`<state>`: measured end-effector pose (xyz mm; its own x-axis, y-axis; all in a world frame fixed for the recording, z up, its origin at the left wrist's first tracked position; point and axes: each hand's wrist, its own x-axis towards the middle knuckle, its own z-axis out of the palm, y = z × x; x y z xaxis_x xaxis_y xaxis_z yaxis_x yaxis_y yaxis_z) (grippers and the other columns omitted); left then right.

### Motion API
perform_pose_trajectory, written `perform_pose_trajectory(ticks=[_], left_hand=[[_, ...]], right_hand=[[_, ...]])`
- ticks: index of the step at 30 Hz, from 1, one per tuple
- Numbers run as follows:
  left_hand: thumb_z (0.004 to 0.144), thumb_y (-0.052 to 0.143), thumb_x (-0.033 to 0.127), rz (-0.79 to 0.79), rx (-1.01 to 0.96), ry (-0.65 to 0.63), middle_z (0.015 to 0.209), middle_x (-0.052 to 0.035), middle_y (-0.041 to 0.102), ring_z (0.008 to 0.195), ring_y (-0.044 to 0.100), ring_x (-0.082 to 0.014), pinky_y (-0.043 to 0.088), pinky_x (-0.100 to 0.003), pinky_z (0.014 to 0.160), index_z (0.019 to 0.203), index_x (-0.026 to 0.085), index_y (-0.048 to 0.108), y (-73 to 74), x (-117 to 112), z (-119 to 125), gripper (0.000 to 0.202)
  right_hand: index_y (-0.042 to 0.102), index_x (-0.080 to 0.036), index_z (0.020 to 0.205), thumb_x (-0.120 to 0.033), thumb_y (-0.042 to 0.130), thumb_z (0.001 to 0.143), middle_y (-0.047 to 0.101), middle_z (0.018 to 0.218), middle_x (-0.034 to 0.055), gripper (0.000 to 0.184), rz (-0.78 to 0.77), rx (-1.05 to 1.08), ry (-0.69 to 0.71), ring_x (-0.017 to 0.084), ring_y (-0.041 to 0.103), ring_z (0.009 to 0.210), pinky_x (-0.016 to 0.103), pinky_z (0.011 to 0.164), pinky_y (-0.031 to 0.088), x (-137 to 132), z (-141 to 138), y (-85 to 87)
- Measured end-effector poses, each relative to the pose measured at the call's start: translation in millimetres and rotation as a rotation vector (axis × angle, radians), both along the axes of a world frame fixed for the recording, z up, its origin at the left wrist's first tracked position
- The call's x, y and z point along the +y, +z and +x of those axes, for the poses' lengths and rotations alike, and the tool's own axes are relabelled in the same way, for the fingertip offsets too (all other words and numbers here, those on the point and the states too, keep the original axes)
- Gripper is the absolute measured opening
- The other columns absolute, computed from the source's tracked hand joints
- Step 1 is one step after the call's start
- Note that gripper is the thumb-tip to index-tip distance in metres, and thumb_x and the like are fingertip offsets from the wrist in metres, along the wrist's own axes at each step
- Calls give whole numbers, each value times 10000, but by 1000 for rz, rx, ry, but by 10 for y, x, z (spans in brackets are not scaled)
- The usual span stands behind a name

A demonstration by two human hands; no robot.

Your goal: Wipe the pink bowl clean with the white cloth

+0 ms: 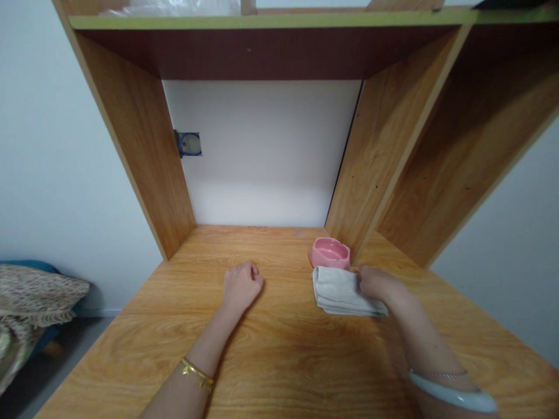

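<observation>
A folded light grey cloth lies on the wooden desktop, right of the middle. My right hand is at its right end, with the fingers closed on the cloth's upper edge; part of the grip is hidden by the hand itself. Just behind the cloth stands a pink ashtray with notches in its rim, nothing visible inside. My left hand rests on the wood to the left, its fingers curled into a loose fist with nothing showing in them.
The wooden desktop runs back to a white panel with a socket cutout. An upright divider stands close behind the ashtray. Overhead is a shelf. A patterned fabric lies beyond the desk at left.
</observation>
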<state>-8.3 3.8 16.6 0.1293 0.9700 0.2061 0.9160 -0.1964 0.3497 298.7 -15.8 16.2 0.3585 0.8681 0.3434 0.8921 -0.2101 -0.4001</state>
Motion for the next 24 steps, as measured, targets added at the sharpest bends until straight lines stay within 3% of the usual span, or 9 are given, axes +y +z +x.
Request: perform_pose_trajectory(ticks=[3, 6, 10, 13, 18, 24], left_hand=[[758, 428, 211, 46, -7, -10, 857, -57, 622, 847, 552, -207, 380, -308, 746, 795, 187, 574, -34, 7, 3, 152], [747, 433, 174, 106, -56, -63, 932, -72, 597, 927, 525, -208, 381, -314, 819, 842, 171, 589, -93, 30, 5, 183], [732, 419, 103, 135, -113, -184, 1079, -87, 564, 1033, 494, -184, 344, -290, 930, 976, 137, 589, -175, 66, 3, 299], [746, 392, 92, 124, -112, -238, 1197, -102, 521, 1121, 454, -178, 299, -283, 994, 1095, 100, 550, -206, 76, 5, 384], [784, 341, 112, 84, -90, -279, 1280, -122, 468, 1197, 402, -177, 276, -306, 1032, 1190, 66, 488, -241, 82, 20, 435], [828, 308, 177, 76, -64, -292, 1310, -128, 430, 1232, 361, -187, 275, -349, 1040, 1227, 72, 452, -287, 84, 31, 437]], right_hand=[[584, -136, 607, -47, 500, 586, 591, 590, 152, 124, -85, -91, -43, 287, 587, 617, 361, 541, 389, -22, -185, 104], [585, -145, 869, -57, 445, 669, 624, 778, 134, 260, -120, -218, 37, 240, 594, 737, 339, 635, 422, -27, -533, 212], [535, -119, 1034, -33, 405, 697, 594, 1001, 126, 372, 27, -175, 561, 209, 527, 994, 339, 862, 401, -49, -1080, 178], [465, -126, 1175, -110, 394, 774, 520, 1178, 135, 407, 23, -76, 782, 202, 451, 1126, 357, 956, 354, -97, -1360, 11], [332, -83, 1309, -314, 418, 829, 336, 1367, 169, 540, -130, -38, 846, 237, 262, 1277, 410, 1042, 244, -151, -1506, -242], [207, -83, 1367, -486, 334, 847, 211, 1426, 145, 670, -205, -94, 868, 233, 129, 1318, 437, 1071, 134, -182, -1502, -275]])
